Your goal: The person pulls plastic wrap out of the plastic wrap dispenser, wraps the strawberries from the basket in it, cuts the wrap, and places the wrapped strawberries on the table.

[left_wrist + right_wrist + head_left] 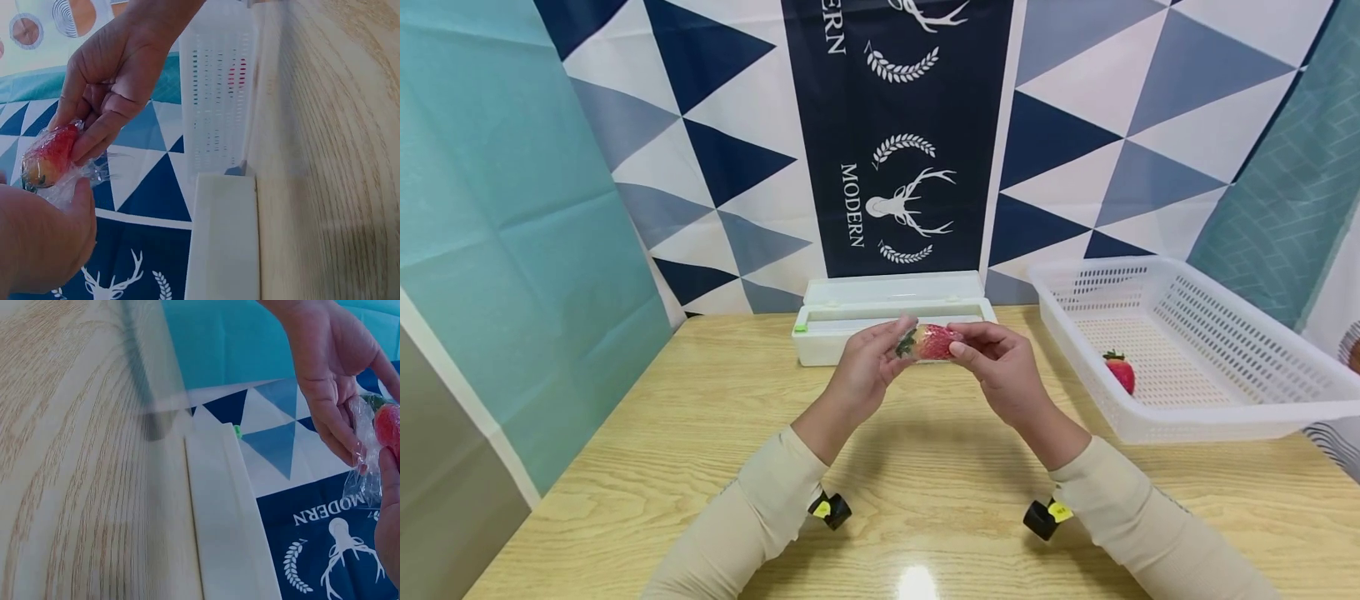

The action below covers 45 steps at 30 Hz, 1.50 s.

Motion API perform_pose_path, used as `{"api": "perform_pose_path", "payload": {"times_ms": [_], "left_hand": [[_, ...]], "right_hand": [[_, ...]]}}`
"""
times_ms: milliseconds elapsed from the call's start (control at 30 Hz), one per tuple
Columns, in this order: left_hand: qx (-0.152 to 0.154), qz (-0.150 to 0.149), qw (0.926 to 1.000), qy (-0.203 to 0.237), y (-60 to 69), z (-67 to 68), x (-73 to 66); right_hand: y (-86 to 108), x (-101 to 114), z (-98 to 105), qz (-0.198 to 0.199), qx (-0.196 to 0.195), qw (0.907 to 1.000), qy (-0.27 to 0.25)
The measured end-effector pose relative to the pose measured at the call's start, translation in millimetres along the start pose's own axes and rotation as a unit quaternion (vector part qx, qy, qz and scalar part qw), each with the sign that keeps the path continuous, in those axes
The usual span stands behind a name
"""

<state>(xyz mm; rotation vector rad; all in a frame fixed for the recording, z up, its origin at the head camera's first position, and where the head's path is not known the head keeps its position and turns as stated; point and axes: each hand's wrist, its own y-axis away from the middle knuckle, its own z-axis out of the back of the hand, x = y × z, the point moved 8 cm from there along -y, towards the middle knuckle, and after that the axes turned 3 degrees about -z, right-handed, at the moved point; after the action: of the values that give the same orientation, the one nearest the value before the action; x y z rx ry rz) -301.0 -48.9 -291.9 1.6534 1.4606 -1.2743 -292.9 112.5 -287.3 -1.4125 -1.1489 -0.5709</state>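
A red strawberry (934, 342) with green leaves is held up between both hands, partly covered in clear plastic film (365, 469). My left hand (865, 364) holds the leafy end and the film. My right hand (1003, 367) pinches the pointed end between thumb and fingers. In the left wrist view the film lies crinkled over the strawberry (53, 153), with loose folds hanging below it. Just behind the hands stands a long white box (820, 350), its lid raised and a green piece at its left end.
To the right, a white perforated plastic basket (1157, 423) holds another strawberry (1122, 373). The wooden table (917, 492) meets a patterned cloth (737, 158) at the back. A wrist camera (831, 510) hangs under the left sleeve, another (1042, 518) under the right.
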Motion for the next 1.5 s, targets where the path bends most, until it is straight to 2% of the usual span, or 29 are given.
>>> {"api": "perform_pose_path", "payload": {"times_ms": [167,333,433,567,667,867,1100,1233,1400,1500], "left_hand": [[0.009,-0.012,0.9988,-0.047,1.4,-0.2,-1.2],[0.012,-0.035,0.9967,-0.072,3.0,0.4,-4.1],[0.012,-0.046,0.9963,-0.072,3.7,1.2,-6.0],[0.024,-0.057,0.9956,-0.071,5.2,-0.2,-8.6],[0.033,-0.062,0.9943,-0.080,6.0,-1.1,-9.4],[0.033,-0.062,0.9923,-0.102,6.3,0.0,-8.5],[0.034,-0.061,0.9913,-0.112,5.4,1.7,-6.7],[0.048,-0.050,0.9913,-0.112,5.5,0.6,-4.9],[0.070,-0.011,0.9934,-0.090,5.9,-2.8,0.4],[0.064,-0.007,0.9941,-0.088,5.3,-2.9,1.6]], "right_hand": [[-0.7,0,-5,0.000,0.026,0.9996,-0.005],[-2.1,-2,-3,-0.011,0.034,0.9976,0.060],[-4.0,-7,0,-0.043,0.041,0.9942,0.090],[-4.5,-16,-2,-0.102,0.083,0.9896,0.058],[-2.8,-18,-5,-0.125,0.114,0.9852,0.025],[-2.2,-10,-5,-0.095,0.115,0.9885,0.026],[-3.2,0,-2,-0.052,0.078,0.9899,0.106],[-3.6,3,1,-0.048,0.051,0.9872,0.144],[-3.4,2,6,-0.050,0.038,0.9887,0.136],[-3.0,2,5,-0.043,0.038,0.9916,0.116]]}}
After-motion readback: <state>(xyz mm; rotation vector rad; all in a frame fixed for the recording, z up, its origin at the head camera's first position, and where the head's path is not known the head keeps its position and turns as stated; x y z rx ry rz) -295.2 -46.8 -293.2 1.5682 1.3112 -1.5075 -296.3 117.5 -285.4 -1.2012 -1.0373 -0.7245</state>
